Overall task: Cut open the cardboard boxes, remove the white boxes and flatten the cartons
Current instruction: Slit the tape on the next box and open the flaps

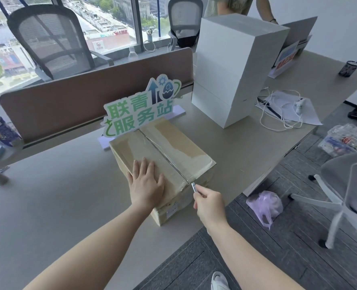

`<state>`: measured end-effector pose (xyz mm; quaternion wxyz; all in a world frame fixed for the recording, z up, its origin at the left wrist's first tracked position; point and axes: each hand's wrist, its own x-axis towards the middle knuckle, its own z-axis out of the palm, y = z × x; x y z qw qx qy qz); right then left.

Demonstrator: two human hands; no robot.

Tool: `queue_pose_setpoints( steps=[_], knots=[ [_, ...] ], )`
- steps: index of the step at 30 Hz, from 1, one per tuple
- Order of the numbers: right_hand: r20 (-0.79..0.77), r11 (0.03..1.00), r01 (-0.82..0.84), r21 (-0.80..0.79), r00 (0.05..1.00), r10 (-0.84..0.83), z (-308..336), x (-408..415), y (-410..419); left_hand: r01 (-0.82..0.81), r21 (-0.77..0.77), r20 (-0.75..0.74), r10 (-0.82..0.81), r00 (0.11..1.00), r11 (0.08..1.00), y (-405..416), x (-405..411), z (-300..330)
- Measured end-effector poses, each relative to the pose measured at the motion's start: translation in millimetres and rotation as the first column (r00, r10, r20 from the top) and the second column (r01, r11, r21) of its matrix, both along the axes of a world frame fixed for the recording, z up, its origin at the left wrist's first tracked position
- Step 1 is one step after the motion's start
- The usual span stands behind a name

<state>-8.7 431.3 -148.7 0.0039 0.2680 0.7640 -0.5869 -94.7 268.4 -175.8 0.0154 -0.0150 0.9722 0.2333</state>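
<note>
The left hand presses flat on the taped cardboard box. The right hand grips a box cutter at the seam's near end.

one head-worn view, looking down at a desk

a single wide-angle camera on the person's head faces forward and down, close over the desk. both forearms reach in from the bottom edge; windows fill the top. straight lines bow near the frame's edges.

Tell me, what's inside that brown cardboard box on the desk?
That cannot be seen: the cardboard box is closed, its taped flaps covering the contents. Only the left hand pressing on top and the right hand's blade show.
</note>
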Motion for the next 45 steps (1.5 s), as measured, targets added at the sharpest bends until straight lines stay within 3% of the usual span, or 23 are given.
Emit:
queue_pose_setpoints(
  steps=[10, 23, 34, 39, 45],
  knots=[
    [0.005, 0.989, 0.088, -0.120, 0.996, -0.088, -3.7, 5.4, -13.2, -0.017, 0.008, -0.029, 0.018, 0.999, 1.000, 1.1, -0.4, -5.5],
    [0.007, 0.978, 0.140, -0.153, 0.990, -0.141, -7.1, 9.1, -23.4, -0.021, 0.010, -0.032, 0.021, 0.999, 1.000, 2.1, -0.9, -5.4],
    [0.068, 0.976, 0.070, -0.208, 0.996, -0.057, -11.1, 18.7, -36.9, -0.003, 0.005, -0.006, 0.003, 1.000, 1.000, 0.3, 1.7, 0.0],
    [0.051, 0.986, 0.015, -0.168, 0.999, -0.006, 1.2, 20.4, -6.1, 0.037, 0.018, 0.021, -0.037, 0.999, 0.999, -6.4, 0.2, 0.1],
    [0.071, 0.990, 0.138, -0.001, 0.988, -0.137, -1.7, -17.4, 68.4, -0.008, 0.030, 0.026, 0.007, 1.000, 1.000, -15.9, -19.8, 3.4]
  ],
)
